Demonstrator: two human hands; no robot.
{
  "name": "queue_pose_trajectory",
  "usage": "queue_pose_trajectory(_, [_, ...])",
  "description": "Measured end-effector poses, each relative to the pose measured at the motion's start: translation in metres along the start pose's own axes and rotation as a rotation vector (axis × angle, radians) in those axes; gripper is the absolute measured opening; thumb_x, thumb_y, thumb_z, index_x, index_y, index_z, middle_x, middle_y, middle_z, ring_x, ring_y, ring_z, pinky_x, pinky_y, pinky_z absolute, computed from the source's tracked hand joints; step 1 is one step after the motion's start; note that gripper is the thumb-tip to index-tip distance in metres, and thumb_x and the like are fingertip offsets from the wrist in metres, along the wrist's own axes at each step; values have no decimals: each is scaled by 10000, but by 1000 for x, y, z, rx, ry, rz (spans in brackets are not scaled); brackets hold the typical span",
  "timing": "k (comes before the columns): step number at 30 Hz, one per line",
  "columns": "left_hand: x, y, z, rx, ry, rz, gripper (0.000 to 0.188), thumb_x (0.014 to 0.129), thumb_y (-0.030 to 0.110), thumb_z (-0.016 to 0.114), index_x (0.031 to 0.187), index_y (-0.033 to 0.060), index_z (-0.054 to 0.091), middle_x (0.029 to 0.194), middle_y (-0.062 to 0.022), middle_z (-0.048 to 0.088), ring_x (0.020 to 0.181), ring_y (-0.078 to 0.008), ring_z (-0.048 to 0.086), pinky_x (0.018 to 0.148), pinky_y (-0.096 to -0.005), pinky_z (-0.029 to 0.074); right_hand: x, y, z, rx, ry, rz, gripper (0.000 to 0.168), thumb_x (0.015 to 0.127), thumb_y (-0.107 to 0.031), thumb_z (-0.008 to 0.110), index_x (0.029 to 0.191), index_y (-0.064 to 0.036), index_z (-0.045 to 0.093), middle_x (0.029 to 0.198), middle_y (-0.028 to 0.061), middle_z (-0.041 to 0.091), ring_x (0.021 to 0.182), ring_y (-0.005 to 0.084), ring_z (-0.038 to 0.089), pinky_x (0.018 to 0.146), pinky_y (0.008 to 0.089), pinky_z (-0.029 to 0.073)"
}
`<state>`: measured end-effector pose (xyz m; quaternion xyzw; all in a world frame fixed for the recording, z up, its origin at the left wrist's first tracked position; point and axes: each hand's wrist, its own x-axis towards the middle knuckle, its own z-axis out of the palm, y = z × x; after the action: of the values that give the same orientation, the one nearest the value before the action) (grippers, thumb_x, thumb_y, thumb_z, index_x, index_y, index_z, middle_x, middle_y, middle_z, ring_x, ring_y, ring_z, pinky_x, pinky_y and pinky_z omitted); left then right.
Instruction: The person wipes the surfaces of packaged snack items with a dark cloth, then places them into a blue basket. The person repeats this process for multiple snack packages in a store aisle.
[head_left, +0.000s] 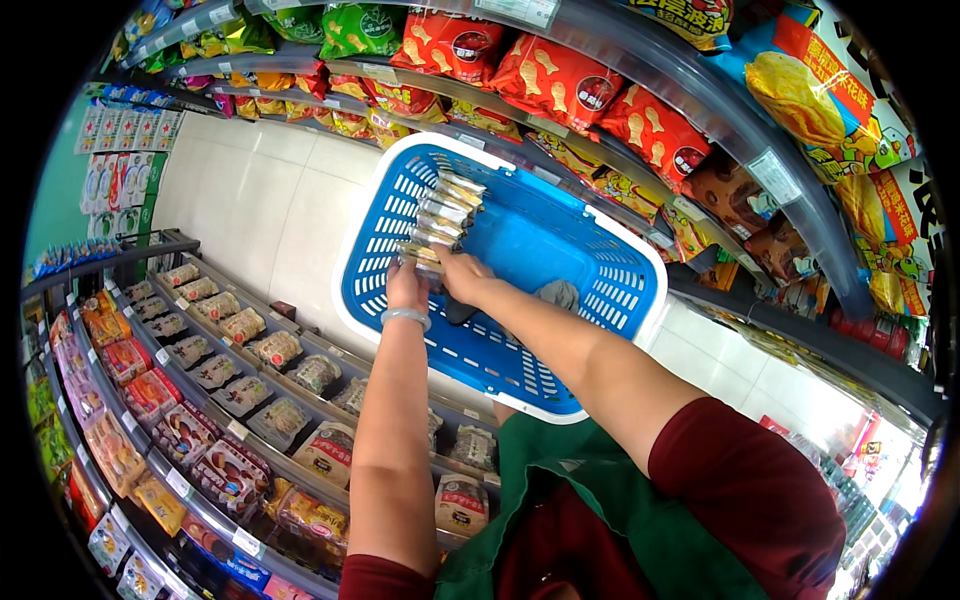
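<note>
A blue plastic shopping basket (517, 225) with a white rim is in front of me. Along its left inner side runs a row of small wrapped snack packets (442, 214), standing close together. My left hand (409, 289), with a pale bangle at the wrist, grips the near end of that row. From the right, my right hand (466, 277) reaches over the basket, its fingers on the same nearest packets. A crumpled grey cloth (559, 294) lies in the basket by the right end. Part of a dark item (459, 311) shows beneath my right hand; what it is I cannot tell.
Shelves with red snack bags (555, 82) and green bags (360, 30) curve along the far side, close to the basket's rim. At the left, a tiered shelf holds packaged foods (244, 394). Pale floor tiles (300, 195) lie between the shelves.
</note>
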<state>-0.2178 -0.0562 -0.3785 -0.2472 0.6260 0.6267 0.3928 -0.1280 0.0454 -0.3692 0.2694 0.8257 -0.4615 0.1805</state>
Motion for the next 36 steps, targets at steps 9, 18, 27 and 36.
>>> queue_pose_trajectory(9, [-24, 13, 14, -89, -80, -68, 575, 982, 181, 440, 1471, 26, 179, 1469, -180, 276, 1343, -311, 306, 1096, -422, 266, -34, -6, -6, 178, 105, 49, 928, 799, -196, 701, 1492, -150, 85, 1316, 272, 451, 1175, 433, 486, 964, 447, 439])
queue_pose_trajectory(18, [-60, 23, 3, -14, -160, -123, 383, 989, 200, 401, 1309, -10, 413, 1245, -179, 504, 1081, -288, 527, 933, -398, 416, -56, 2, -8, 240, 266, 121, 791, 711, -359, 736, 1335, -3, 405, 1217, 258, 551, 1103, 383, 560, 931, 409, 467])
queue_pose_trajectory(27, [-218, 50, 58, 435, -617, -14, 267, 980, 263, 491, 1182, 112, 576, 921, 28, 614, 733, -71, 558, 552, -221, 425, -164, -25, -122, 682, 190, 104, 328, 736, -326, 716, 940, -69, 708, 961, 131, 686, 875, 230, 636, 749, 342, 496])
queue_pose_trajectory(36, [-422, 122, 193, 595, -963, 741, 466, 935, 120, 560, 1368, -1, 437, 1078, -36, 595, 888, -55, 537, 759, -185, 441, -347, -82, -306, 976, 571, -344, 259, 859, -239, 670, 1013, -31, 661, 954, 75, 666, 850, 118, 598, 742, 267, 481])
